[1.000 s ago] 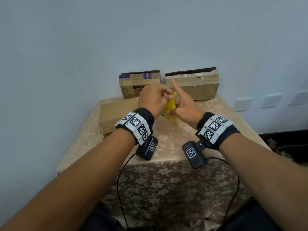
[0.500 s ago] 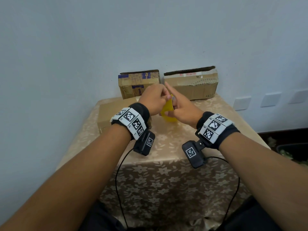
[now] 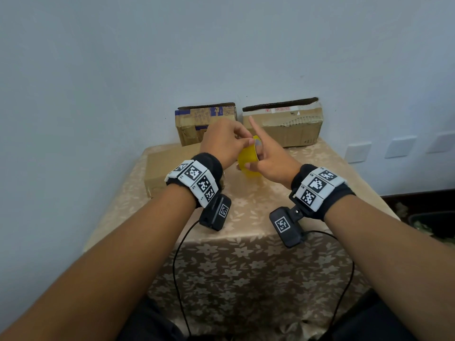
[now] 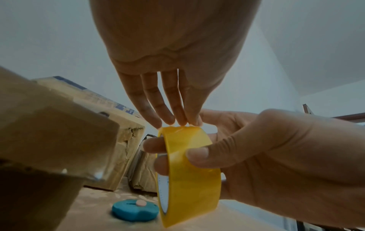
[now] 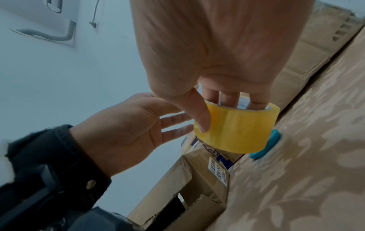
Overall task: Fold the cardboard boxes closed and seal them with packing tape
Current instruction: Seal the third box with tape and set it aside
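Observation:
Both hands are over the middle of the table in the head view, with a yellow tape roll between them. My right hand grips the roll: thumb on its outer face, fingers through the core, index finger pointing up. My left hand has straight fingers whose tips touch the top edge of the roll. Three cardboard boxes sit beyond the hands: a flat one at the left, and a blue-printed one and a wider one against the wall.
A blue round disc lies on the flowered tablecloth just under the roll. The wall stands right behind the back boxes. Camera cables hang over the table's front edge.
The right index finger, folded down half a second ago, points up again. The left fingers stay at the roll's top edge. The boxes have not moved.

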